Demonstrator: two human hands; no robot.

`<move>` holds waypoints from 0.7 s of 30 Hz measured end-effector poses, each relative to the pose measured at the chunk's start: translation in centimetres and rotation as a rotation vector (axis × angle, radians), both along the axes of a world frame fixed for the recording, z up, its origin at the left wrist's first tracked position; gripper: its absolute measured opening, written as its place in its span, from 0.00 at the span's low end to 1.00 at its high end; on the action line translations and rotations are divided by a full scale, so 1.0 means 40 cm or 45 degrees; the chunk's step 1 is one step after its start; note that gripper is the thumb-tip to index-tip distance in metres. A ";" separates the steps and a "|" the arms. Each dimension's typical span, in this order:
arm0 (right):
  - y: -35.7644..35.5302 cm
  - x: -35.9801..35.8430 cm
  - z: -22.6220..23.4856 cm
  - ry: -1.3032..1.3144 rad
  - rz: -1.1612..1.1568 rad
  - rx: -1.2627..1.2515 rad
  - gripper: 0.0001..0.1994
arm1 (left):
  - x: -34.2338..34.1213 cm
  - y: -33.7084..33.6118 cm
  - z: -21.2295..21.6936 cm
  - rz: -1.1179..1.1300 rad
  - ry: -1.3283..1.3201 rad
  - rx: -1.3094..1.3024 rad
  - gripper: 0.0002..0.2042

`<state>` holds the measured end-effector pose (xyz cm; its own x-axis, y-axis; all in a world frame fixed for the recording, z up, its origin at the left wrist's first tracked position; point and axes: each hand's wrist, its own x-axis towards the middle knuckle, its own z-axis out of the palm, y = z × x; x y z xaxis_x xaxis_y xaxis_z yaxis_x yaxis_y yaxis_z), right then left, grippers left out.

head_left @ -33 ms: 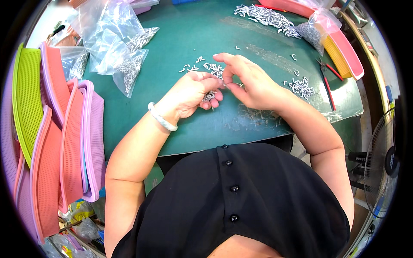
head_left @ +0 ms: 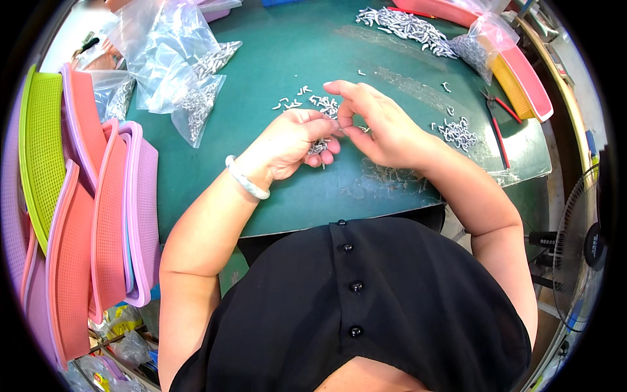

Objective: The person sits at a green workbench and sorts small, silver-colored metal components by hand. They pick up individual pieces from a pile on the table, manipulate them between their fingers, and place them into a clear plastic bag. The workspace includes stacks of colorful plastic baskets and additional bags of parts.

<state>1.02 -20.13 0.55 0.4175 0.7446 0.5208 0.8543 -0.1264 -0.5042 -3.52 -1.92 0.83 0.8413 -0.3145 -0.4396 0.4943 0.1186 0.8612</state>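
Note:
My left hand [head_left: 302, 142], with a pale bangle [head_left: 246, 178] at its wrist, is closed round several small silvery metal pieces [head_left: 319, 146] in its curled fingers. Its thumb and forefinger meet at a tiny part too small to make out. Close against those fingertips, my right hand [head_left: 382, 129] pinches with thumb and forefinger; what lies in the pinch is mostly hidden. Just beyond my hands is a loose heap of small bent metal pieces [head_left: 324, 104]. Right of my right hand lies a pile of small hook-like metal pieces [head_left: 459, 134].
Red-handled pliers [head_left: 499, 134] lie at the right. Farther back are a heap of larger grey curved pieces [head_left: 408, 29] and a pink basket [head_left: 528, 81]. Clear plastic bags [head_left: 196, 108] of metal parts lie at the left, beside stacked coloured baskets [head_left: 140, 209]. A fan [head_left: 578, 248] stands at right.

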 end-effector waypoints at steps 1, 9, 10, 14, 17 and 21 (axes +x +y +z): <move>0.001 0.000 0.000 -0.025 0.011 0.037 0.27 | -0.001 0.000 0.000 -0.001 -0.008 -0.033 0.06; -0.029 0.034 0.010 0.071 -0.056 -0.188 0.25 | -0.004 -0.004 -0.003 0.075 -0.149 0.007 0.06; -0.036 0.037 0.013 0.051 -0.082 -0.302 0.24 | -0.003 -0.003 -0.007 0.078 -0.166 0.003 0.06; -0.042 0.035 0.012 0.003 -0.070 -0.423 0.21 | -0.004 -0.006 -0.007 0.086 -0.197 0.045 0.05; -0.037 0.032 0.009 0.037 -0.090 -0.450 0.20 | -0.004 -0.005 -0.007 0.077 -0.210 0.049 0.06; -0.039 0.036 -0.003 0.154 -0.087 -0.367 0.22 | -0.003 -0.006 -0.008 0.074 -0.201 0.040 0.06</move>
<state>2.46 -21.68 0.41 0.5176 0.8223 0.2363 0.7751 -0.3336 -0.5366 -3.65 -2.15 0.50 0.9172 -0.2512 -0.3091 0.3453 0.1149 0.9314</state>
